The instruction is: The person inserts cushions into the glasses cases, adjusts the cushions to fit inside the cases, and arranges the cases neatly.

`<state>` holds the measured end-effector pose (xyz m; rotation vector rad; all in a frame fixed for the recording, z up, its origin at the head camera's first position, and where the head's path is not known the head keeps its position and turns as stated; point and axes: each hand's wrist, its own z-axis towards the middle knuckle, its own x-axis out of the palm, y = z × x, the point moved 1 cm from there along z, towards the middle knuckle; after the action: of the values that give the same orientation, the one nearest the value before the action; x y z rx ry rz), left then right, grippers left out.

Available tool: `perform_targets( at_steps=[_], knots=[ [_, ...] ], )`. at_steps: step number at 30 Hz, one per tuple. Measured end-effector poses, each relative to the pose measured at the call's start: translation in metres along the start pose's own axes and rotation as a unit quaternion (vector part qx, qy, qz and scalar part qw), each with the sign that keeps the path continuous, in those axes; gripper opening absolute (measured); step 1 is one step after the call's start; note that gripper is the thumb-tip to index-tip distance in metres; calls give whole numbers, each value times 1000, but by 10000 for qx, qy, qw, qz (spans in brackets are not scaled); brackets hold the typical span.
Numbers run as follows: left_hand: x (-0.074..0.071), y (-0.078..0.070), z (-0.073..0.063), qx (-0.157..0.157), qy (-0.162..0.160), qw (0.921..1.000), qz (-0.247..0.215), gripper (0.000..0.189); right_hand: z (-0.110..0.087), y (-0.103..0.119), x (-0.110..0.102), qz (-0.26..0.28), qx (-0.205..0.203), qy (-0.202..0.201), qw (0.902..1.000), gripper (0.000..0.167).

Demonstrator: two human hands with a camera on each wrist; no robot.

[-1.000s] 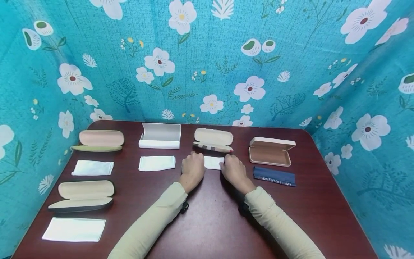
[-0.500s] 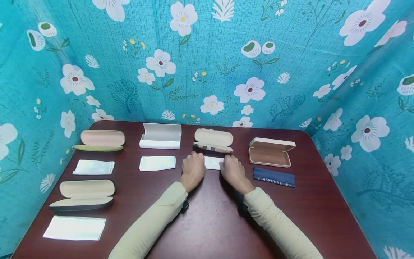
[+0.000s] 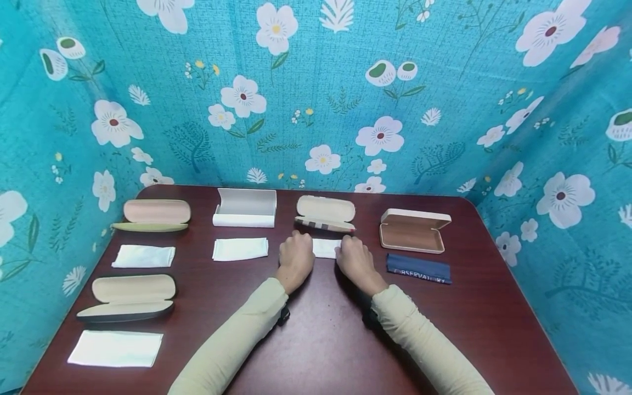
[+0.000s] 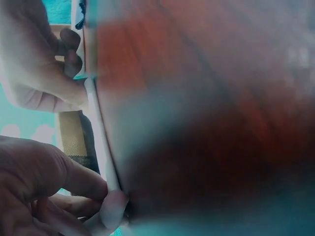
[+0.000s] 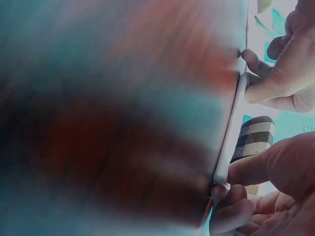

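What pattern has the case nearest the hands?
The case has dark and pale checks, clearest in right wrist view.

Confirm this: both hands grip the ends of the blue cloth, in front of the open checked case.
Wrong colour: the head view shows the left hand and right hand gripping ends of the white cloth, in front of the open checked case.

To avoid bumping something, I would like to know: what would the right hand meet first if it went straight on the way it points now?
Probably the right end of the open plaid glasses case, just beyond the right hand in the head view; the exact gap is hard to judge.
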<state>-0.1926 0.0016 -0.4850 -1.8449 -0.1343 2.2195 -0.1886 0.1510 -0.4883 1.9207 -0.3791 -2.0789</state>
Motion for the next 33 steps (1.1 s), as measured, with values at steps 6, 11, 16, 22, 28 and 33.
perform_targets(
  at_steps=[6,11,16,22,28,33],
  knots=[
    [1,-2,-1,28,-106,9999,43,8,0,2,0,-37,-15,-14,10000,19],
    [0,0,-1,49,-65,10000,-29,6,1,2,-1,-30,19,-16,10000,20],
    [0,3,-1,60,-23,9999,-101,4,3,1,-1,105,29,67,9999,22],
    [2,8,0,161,-37,9995,-266,3,5,1,-1,261,27,75,9996,25],
    [4,15,-2,161,-1,9983,-563,5,3,-2,0,433,37,109,9990,23],
    [2,17,-8,239,2,9971,-726,17,-2,-5,-2,486,13,91,9988,14]
  ],
)
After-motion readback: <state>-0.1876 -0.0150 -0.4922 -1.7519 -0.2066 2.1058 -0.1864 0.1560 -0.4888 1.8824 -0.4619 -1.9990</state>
